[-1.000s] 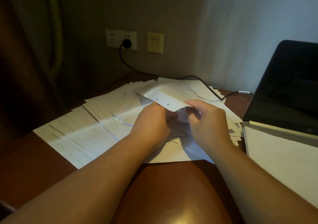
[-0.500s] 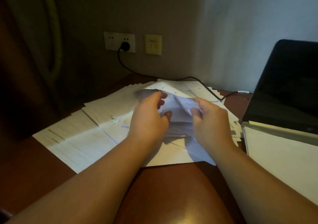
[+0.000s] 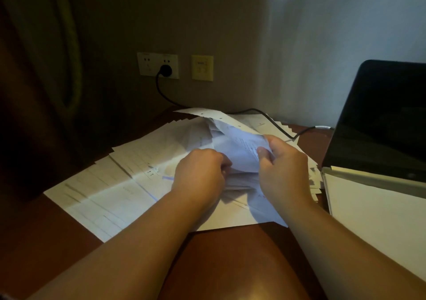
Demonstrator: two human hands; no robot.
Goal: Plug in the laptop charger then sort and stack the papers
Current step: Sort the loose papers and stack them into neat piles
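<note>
Several white papers lie fanned across the brown desk. A few sheets are lifted and curled up at the middle of the spread. My left hand is closed on their near edge, and my right hand pinches them from the right. The black charger plug sits in the white wall socket. Its cable runs over the papers toward the laptop at the right.
A yellow wall plate is beside the socket. White sheets lie over the laptop's base at the right. A dark curtain hangs at the left. The desk's front part shows bare wood.
The lifted sheets have been raised and bent further back, their punched edge now standing higher. My right hand has moved up and right; my left hand has closed lower on the sheets.
</note>
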